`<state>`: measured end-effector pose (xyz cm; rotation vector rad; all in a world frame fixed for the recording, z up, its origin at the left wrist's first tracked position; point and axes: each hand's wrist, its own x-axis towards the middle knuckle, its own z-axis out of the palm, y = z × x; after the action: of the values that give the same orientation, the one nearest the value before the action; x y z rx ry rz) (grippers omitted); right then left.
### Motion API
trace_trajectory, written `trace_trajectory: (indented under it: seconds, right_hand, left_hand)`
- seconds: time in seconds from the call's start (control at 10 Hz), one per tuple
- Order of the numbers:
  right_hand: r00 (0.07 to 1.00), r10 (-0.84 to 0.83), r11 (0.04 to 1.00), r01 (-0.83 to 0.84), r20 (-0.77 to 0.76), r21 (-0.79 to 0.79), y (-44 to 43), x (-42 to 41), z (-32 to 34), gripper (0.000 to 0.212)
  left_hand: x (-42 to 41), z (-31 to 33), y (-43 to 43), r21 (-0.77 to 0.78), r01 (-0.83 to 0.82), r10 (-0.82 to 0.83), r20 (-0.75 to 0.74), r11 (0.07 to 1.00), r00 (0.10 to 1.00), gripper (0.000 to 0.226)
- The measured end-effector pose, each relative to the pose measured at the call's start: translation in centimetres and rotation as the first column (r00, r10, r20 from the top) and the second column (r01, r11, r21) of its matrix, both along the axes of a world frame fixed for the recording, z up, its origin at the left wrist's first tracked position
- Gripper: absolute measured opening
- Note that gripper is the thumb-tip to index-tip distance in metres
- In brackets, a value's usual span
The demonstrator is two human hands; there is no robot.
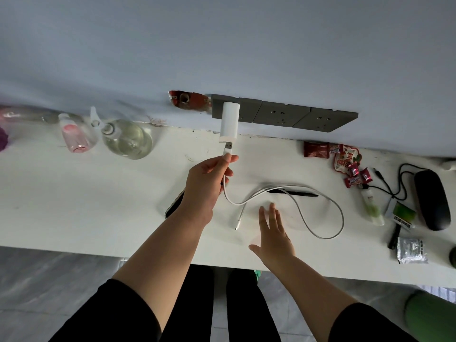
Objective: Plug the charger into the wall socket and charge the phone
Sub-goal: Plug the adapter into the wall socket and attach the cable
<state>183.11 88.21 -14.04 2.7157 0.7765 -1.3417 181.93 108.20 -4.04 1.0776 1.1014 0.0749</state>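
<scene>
1. Fingers (225, 160) of left hand (207, 183) pinched shut on the cable's USB plug (228, 148), metal tip just below the charger (230, 122) and apparently not yet seated.
2. Charger standing out from the leftmost wall socket (246, 108) in the grey strip, seemingly plugged in; how deep the prongs sit cannot be told.
3. Risk at the port: plug held upside down or at a slant would jam against the rim; cannot tell its orientation from here.
4. Risk at the wall: pushing hard up the long charger body with nothing bracing it could lever it loose from the socket.
5. Right hand (274, 234) open and flat, holding nothing, hovering over the bench (98, 206) near the cable's free end (238, 223); too far from the charger to steady it.
6. White cable (320, 213) looping right across the bench and lying over a black pen (293, 192); a tug could drag the pen or whip the free end off the near edge.
7. Phone (174, 204) lying on the bench, mostly hidden under the left wrist; a dropped forearm could shove it toward the near edge.
8. Spray bottle (125, 138) and small pink bottle (74, 137) far left, snack packets (345, 159) and mouse (431, 201) to the right, well apart from the work.
</scene>
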Motion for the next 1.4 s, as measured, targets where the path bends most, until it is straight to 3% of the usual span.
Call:
trace_trajectory:
  seconds: [0.5,0.7,1.3,1.4]
  right_hand:
    - [1.000,0.022,1.000,-0.022,0.014,-0.009,0.0,-0.1,0.2,0.102]
    - [1.000,0.025,1.000,-0.025,-0.003,-0.018,0.1,0.1,0.3,0.103]
    - [0.999,0.036,0.997,-0.038,-0.041,-0.068,0.3,0.1,0.7,0.101]
    - [1.000,0.021,0.998,-0.020,0.008,-0.054,0.5,0.3,1.1,0.085]
  left_hand:
    - [0.7,0.5,-0.1,-0.062,-0.082,0.082,0.001,0.995,0.997,0.022]
    - [1.0,0.6,0.3,-0.134,-0.120,0.130,0.066,0.984,0.989,0.020]
    - [1.5,0.4,1.1,-0.053,-0.031,0.034,0.056,0.998,0.998,0.020]
    - [0.9,0.3,1.3,-0.032,0.025,-0.023,0.067,0.999,0.997,0.019]
